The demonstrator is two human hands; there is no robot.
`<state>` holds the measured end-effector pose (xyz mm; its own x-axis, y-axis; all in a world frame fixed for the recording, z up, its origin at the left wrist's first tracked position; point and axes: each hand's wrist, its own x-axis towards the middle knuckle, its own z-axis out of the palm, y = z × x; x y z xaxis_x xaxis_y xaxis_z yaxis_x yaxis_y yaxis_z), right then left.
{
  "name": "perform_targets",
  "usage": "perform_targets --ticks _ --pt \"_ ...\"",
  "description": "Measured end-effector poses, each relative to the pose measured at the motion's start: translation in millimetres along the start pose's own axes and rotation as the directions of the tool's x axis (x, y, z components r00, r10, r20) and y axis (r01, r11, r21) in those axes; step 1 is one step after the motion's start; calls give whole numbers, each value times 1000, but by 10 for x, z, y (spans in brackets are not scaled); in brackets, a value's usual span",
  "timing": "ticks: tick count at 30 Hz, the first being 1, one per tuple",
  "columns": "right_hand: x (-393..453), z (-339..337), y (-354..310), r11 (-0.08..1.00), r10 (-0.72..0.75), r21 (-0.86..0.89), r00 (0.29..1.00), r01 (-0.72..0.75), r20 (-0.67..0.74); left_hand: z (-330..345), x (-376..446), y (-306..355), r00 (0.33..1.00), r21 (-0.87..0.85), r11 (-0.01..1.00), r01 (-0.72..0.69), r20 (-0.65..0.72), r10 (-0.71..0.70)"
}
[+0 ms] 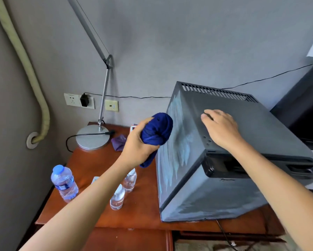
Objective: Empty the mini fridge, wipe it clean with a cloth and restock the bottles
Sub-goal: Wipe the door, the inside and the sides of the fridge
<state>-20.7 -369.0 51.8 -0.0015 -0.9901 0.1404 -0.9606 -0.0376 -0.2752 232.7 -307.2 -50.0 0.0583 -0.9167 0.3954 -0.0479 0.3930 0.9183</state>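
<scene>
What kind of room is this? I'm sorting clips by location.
Probably a hotel or guest room, though a small bedroom or office is possible: a mini fridge sits on a wooden desk beside a desk lamp, with small water bottles set out and wall sockets behind.

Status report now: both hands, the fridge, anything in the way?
Left hand grips blue cloth at fridge side. Right hand flat on fridge top. Three bottles out on table; nothing in the way.
</scene>
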Motion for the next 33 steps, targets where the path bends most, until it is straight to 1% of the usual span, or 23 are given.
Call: perform_targets --ticks 3,5,6,9,10,11,14,16,18,20,24,26,28,31,33 --pt "1 35 -58 999 1 -54 1000 -1 5 48 -84 -89 998 20 1000 -5 57 4" --pt "-14 29 -66 999 11 -52 1000 -11 -5 67 -107 -141 991 0 1000 -16 135 16" --pt "-24 22 -60 999 18 -50 1000 -18 -10 89 -101 -144 981 6 999 -48 186 47" --pt "-55 -4 -97 998 33 -45 999 -33 -17 212 -39 -86 922 118 962 -244 335 193" --pt "-62 -4 -118 998 37 -49 999 -38 -16 254 -13 -59 906 134 953 -272 369 207" --pt "-85 -10 -144 998 49 -49 999 -49 -10 278 10 -41 898 133 954 -269 393 199" --pt "-132 -33 -183 996 74 -55 997 -74 1 325 62 -57 898 152 959 -239 409 159" --pt "-142 -37 -224 994 97 -57 995 -97 -4 346 87 -78 883 166 956 -244 446 148" --pt "-148 -26 -289 991 124 -56 992 -124 -7 393 105 -69 879 145 963 -225 457 137" --pt "-140 -5 -355 986 148 -69 989 -149 -17 472 158 -47 897 117 975 -190 425 124" --pt "-151 -5 -414 981 176 -77 984 -178 -33 630 237 -38 933 140 974 -178 339 122" --pt "-158 -10 -429 980 181 -79 983 -183 -31 649 214 -76 940 97 985 -145 325 106" --pt "-165 -14 -446 979 186 -75 982 -188 -29 646 104 -116 925 52 985 -162 356 133" --pt "-166 -22 -459 979 188 -76 982 -190 -31 657 -86 -197 881 24 971 -236 428 203" --pt "-175 -16 -458 979 184 -87 982 -187 -34 670 -41 -225 876 -6 974 -225 437 205"
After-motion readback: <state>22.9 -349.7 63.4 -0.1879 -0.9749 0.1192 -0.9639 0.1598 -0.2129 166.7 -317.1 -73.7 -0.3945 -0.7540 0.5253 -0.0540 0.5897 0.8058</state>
